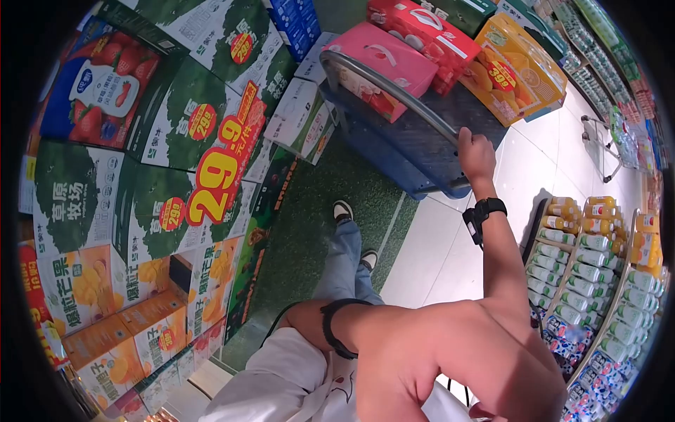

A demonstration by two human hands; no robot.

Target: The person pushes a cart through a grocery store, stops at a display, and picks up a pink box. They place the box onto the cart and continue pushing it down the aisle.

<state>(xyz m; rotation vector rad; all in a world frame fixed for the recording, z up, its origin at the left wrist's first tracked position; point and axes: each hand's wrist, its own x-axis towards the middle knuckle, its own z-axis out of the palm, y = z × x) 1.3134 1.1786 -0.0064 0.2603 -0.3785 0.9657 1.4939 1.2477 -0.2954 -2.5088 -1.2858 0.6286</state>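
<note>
My right hand (477,156) is closed around the grey metal handle (401,88) of a blue cart (450,123). A black device is strapped to that wrist. On the cart lie a pink box (383,60), a red box (429,35) and a yellow-orange box (517,70) with a price sticker. My left hand (304,322), with a black band at its wrist, is low beside my white shirt (281,373). Its fingers are hidden, so whether it holds anything does not show.
Stacked green, white and orange cartons (162,133) with a large 29.9 price sign (221,169) rise at the left. Racks of bottles (590,274) stand at the right. Green mat (295,232) and white tiles (429,239) lie underfoot. Shelves (598,63) line the upper right.
</note>
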